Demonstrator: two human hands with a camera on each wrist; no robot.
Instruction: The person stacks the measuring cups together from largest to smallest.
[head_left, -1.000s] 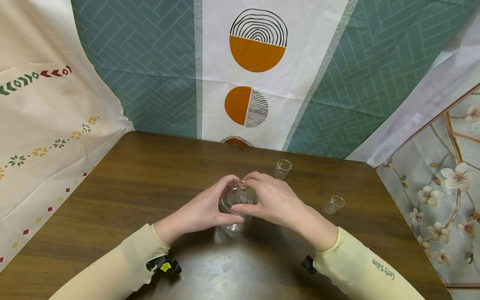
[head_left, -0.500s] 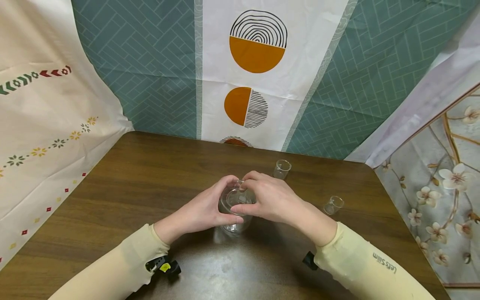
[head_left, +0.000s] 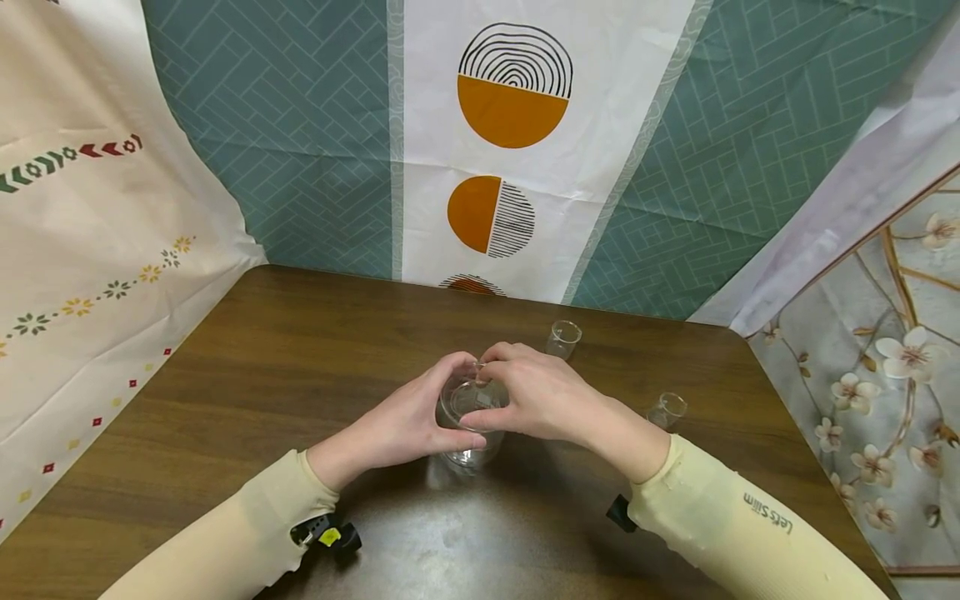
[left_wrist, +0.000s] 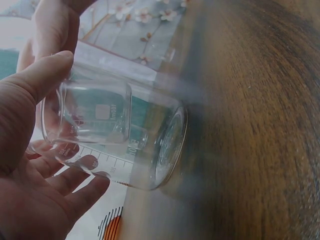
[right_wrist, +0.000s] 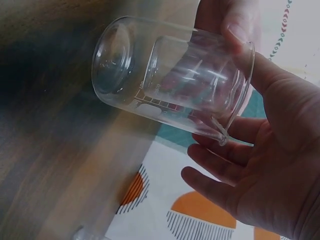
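Observation:
A large clear glass beaker (head_left: 461,458) stands on the wooden table in front of me. My left hand (head_left: 405,421) holds it round its upper side, thumb near and fingers behind. Inside it is a smaller beaker (left_wrist: 102,112), with white markings, its base well above the large beaker's base. My right hand (head_left: 536,392) reaches over the rim from the right, thumb and bent index finger at the top of the smaller beaker, which they seem to pinch. In the right wrist view the other right fingers (right_wrist: 210,187) extend beside the large beaker's spout. The exact contact is partly hidden by clear glass.
Two small glass beakers stand on the brown table (head_left: 337,333): one beaker (head_left: 562,340) behind my right hand, another beaker (head_left: 666,412) beyond my right forearm. Patterned cloths, including a green one (head_left: 315,167), hang along the back and sides.
The right hand has shifted very slightly left, and the smaller beaker seems a little lower inside the large one. The left hand stays in place.

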